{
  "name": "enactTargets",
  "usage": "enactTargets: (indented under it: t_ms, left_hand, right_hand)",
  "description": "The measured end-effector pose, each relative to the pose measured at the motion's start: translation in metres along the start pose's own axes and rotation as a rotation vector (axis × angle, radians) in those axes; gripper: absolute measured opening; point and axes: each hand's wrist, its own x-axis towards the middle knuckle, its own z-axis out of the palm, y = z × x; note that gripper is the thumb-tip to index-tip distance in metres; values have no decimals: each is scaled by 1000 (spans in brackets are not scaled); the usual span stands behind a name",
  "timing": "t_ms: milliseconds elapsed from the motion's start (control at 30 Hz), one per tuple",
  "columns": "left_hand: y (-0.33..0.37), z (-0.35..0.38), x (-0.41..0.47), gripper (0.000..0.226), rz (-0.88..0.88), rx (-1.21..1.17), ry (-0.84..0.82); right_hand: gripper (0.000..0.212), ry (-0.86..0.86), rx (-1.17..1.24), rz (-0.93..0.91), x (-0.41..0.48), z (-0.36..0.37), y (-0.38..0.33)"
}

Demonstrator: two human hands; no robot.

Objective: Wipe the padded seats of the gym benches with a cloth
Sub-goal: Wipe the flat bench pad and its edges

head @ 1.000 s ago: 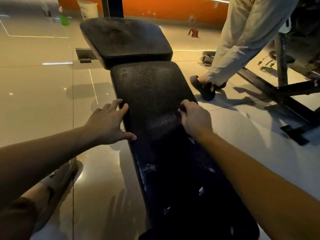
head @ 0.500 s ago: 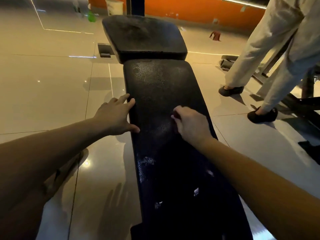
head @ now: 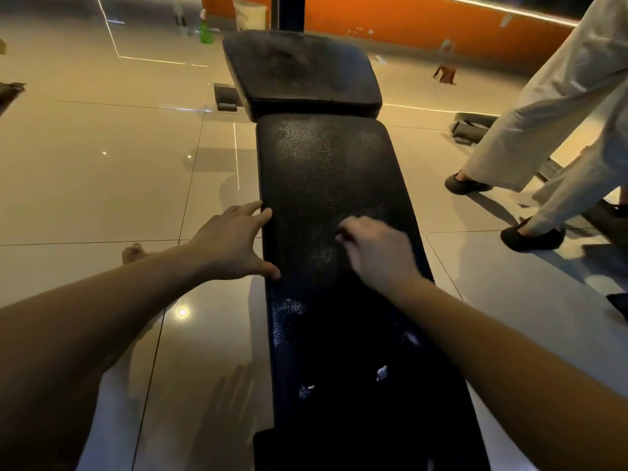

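Observation:
A black padded gym bench runs away from me: a long pad point(head: 323, 171) and a wider, dusty pad point(head: 299, 73) at its far end. My left hand point(head: 231, 246) rests on the long pad's left edge, its fingers spread and straight. My right hand point(head: 377, 256) lies on the middle of the pad with its fingers curled tight. It seems to grip a small dark cloth, which hardly shows against the black pad. White specks dot the near part of the pad.
Another person in pale trousers point(head: 543, 130) and dark shoes point(head: 531, 237) steps close by the bench's right side. A green bottle point(head: 205, 32) and a white bucket point(head: 248, 15) stand by the orange wall point(head: 424, 22). Glossy tiled floor lies to the left.
My right hand has slid from the pad's right edge toward its middle. My left hand stays on the left edge. The person on the right has taken a step.

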Motion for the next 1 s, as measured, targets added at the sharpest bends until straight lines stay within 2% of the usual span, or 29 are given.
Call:
enactTargets:
  t_ms: [67,133,200,300,400,467,600,700,800,900,1000]
  left_hand:
    - [6,5,-6,127,-6,81,-17]
    - [11,9,-8,126,-27,143,-1]
    - [17,9,-8,122,-45,195,6]
    - [26,8,-12,113,-63,284,7]
    - [37,2,-16,108,-93,316,-28]
    - [43,-4,-15,108,-98,355,-54]
    - [43,-8,-8,107,-84,386,-78]
    - [37,-3,-9,109,-79,380,-58]
    - [31,3,-14,111,-69,327,-40]
    - [25,8,-17,101,-63,271,-13]
    - [27,4,-18,87,-32,297,31]
  right_hand:
    - [21,69,-38,276,19,-4,28]
    - [21,97,-30,420,30,-2,21]
    - [20,56,-4,390,26,5,-14]
    - [28,-78,69,136,-5,11,-74]
    - [39,-127,116,-39,-19,5,-69]
    - [33,-96,101,33,-16,-2,-35]
    - [24,-19,59,394,-12,-10,39]
    - [24,-2,108,489,-9,-7,33]
    - [23,-22,234,424,-5,0,-24]
    - [25,-123,260,201,-12,7,-93]
    - [30,-204,182,11,-13,0,-106]
